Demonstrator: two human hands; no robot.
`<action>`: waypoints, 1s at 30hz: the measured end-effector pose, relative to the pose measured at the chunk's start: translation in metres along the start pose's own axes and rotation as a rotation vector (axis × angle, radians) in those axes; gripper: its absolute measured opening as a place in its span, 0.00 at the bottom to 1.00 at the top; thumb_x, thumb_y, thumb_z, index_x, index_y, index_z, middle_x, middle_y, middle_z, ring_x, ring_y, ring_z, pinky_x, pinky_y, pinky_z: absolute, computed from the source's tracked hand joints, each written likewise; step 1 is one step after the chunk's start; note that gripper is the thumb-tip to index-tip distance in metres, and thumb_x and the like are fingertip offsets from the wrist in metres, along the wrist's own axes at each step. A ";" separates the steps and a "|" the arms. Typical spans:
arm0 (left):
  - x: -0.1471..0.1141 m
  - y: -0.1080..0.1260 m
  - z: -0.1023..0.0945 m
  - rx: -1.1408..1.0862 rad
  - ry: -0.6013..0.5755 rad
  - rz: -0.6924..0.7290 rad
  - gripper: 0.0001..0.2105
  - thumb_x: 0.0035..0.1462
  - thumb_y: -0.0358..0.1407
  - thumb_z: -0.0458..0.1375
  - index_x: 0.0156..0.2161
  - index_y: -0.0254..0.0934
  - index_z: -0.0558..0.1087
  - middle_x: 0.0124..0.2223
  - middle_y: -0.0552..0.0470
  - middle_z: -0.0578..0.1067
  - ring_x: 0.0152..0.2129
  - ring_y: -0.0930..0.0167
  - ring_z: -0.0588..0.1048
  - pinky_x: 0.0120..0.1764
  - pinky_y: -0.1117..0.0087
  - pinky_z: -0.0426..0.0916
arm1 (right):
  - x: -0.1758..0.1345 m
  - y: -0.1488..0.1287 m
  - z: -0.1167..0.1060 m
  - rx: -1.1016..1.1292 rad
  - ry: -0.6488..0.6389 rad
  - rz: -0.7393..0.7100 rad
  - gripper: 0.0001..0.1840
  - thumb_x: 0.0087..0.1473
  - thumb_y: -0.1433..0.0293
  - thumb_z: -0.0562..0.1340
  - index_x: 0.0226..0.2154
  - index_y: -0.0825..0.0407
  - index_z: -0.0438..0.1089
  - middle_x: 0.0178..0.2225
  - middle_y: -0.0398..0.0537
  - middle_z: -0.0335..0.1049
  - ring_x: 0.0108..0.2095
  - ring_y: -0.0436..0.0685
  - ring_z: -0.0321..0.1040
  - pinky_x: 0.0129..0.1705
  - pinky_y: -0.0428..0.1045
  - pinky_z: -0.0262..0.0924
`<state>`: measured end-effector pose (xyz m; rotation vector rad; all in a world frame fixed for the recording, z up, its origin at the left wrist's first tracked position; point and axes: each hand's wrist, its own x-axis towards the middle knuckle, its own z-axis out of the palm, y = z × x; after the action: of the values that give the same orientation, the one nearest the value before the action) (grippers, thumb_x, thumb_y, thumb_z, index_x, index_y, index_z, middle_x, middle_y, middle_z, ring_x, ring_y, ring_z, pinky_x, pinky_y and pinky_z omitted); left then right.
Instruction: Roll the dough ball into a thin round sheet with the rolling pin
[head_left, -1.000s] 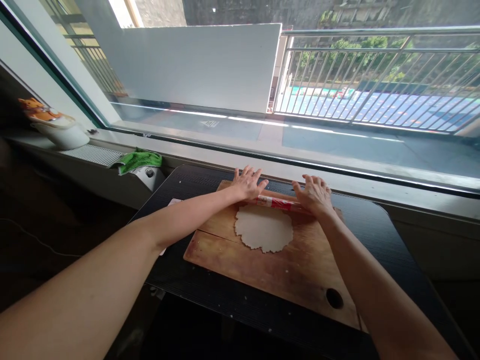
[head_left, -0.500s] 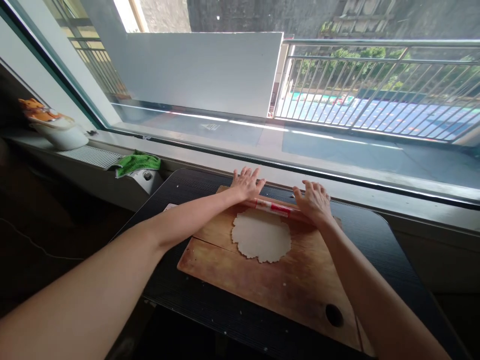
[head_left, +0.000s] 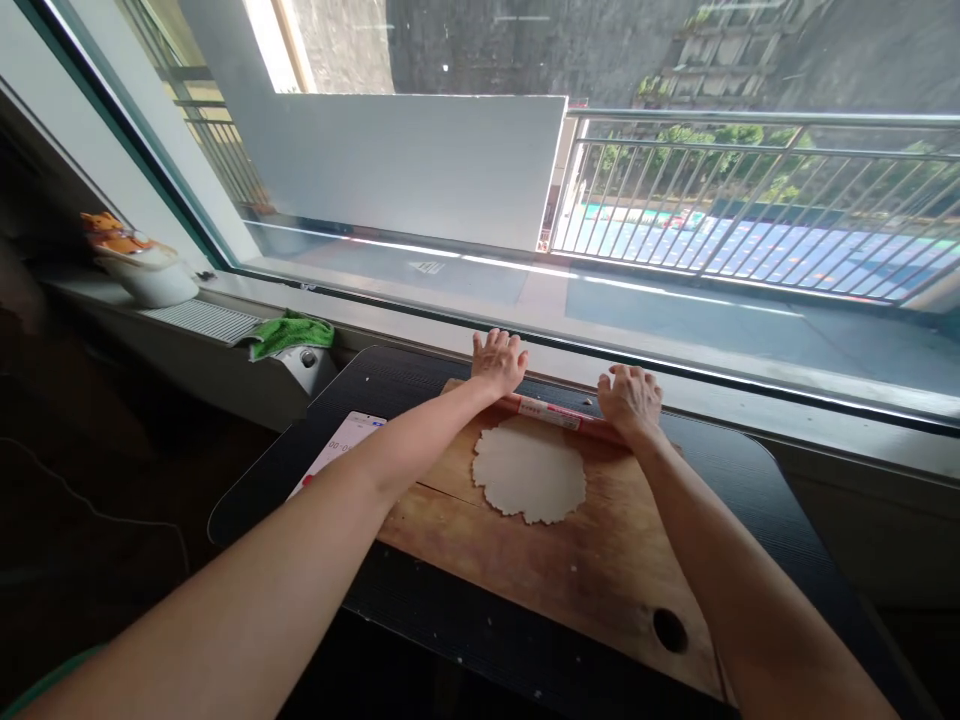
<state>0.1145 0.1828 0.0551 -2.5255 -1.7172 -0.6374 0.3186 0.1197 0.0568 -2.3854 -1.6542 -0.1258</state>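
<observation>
A rolling pin (head_left: 551,413) with a red-and-white label lies across the far part of a wooden board (head_left: 540,580). My left hand (head_left: 499,360) is over the pin's left end, fingers bent forward and down. At the other end, my right hand (head_left: 631,397) bears on it the same way, fingers curled over the far side. Just on the near side of the pin is a flat sheet of pale dough (head_left: 529,472) with a ragged edge. My palms and the pin's ends under them are hidden.
The board rests on a dark table (head_left: 262,500). A phone (head_left: 352,432) showing a timer lies beside my left forearm. Beyond the table are a window sill (head_left: 420,325) and glass. Left of it are a green cloth (head_left: 291,333) and a white container (head_left: 154,278).
My fingers have gone from spread and raised to bent down over the rolling pin. The view has shifted slightly, and more of the phone shows. The dough looks much the same.
</observation>
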 end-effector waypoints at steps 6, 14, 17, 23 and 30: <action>-0.070 -0.006 -0.030 -0.179 0.144 0.074 0.09 0.67 0.35 0.52 0.47 0.39 0.73 0.50 0.45 0.76 0.50 0.64 0.72 0.56 0.62 0.64 | -0.077 0.003 -0.003 -0.084 0.108 -0.259 0.23 0.68 0.64 0.47 0.39 0.54 0.76 0.44 0.58 0.75 0.45 0.62 0.67 0.47 0.53 0.55; -0.118 -0.021 -0.043 -0.025 -0.333 -0.176 0.18 0.60 0.50 0.57 0.38 0.36 0.76 0.47 0.39 0.80 0.48 0.56 0.77 0.52 0.57 0.68 | -0.090 0.034 -0.014 -0.098 -0.128 0.037 0.31 0.70 0.60 0.42 0.44 0.57 0.76 0.44 0.63 0.78 0.46 0.64 0.74 0.46 0.54 0.61; -0.106 -0.018 -0.049 -0.025 -0.473 -0.198 0.20 0.54 0.51 0.60 0.39 0.34 0.78 0.49 0.36 0.80 0.51 0.52 0.76 0.53 0.55 0.67 | -0.089 0.063 -0.024 -0.072 -0.181 0.215 0.33 0.69 0.58 0.40 0.48 0.57 0.76 0.48 0.66 0.77 0.49 0.67 0.74 0.48 0.58 0.63; -0.096 -0.009 -0.051 -0.134 -0.565 -0.161 0.10 0.47 0.39 0.64 0.31 0.33 0.77 0.36 0.40 0.81 0.40 0.56 0.79 0.39 0.67 0.70 | -0.109 0.077 -0.025 -0.055 -0.134 0.257 0.34 0.68 0.60 0.40 0.49 0.60 0.77 0.50 0.67 0.77 0.51 0.68 0.73 0.50 0.59 0.63; -0.099 -0.008 -0.035 -0.339 -0.521 -0.170 0.11 0.44 0.29 0.61 0.37 0.33 0.75 0.40 0.43 0.80 0.38 0.61 0.78 0.33 0.71 0.69 | -0.111 0.073 -0.023 -0.040 -0.100 0.245 0.32 0.68 0.61 0.42 0.47 0.58 0.78 0.48 0.67 0.77 0.50 0.67 0.73 0.49 0.58 0.63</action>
<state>0.0654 0.0894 0.0517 -3.0042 -2.1618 -0.3068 0.3483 -0.0109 0.0462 -2.6408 -1.3957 0.0037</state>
